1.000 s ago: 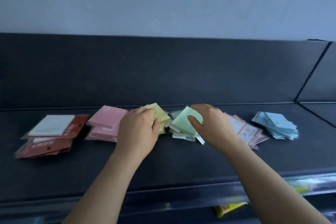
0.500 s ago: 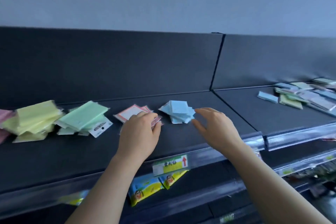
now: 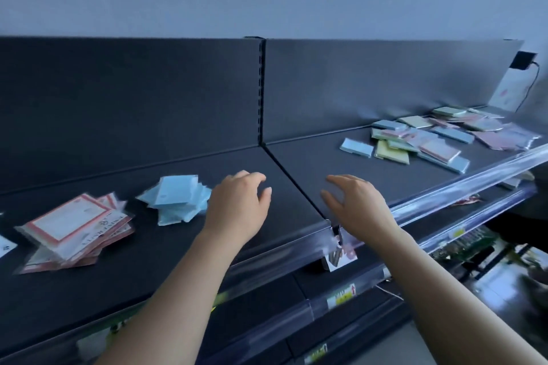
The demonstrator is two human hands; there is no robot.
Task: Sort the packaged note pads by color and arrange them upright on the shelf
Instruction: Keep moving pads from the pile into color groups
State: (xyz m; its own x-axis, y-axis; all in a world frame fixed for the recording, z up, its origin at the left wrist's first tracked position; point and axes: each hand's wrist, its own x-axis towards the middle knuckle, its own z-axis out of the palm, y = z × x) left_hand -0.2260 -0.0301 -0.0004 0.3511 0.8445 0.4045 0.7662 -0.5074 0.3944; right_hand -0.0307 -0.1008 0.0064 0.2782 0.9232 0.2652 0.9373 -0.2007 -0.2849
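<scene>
Left hand [image 3: 237, 206], right hand [image 3: 357, 204] now beyond pads [image 3: 178, 198]

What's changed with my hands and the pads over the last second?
Both hands released the yellow and green piles and moved right: left hand and right hand now hover empty past the blue pile. Piles stay flat; the mixed heap is untouched.

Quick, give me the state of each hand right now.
Left hand: open, holding nothing, next to the blue note pads.
Right hand: open, holding nothing, fingers loosely curled above the shelf.
</scene>
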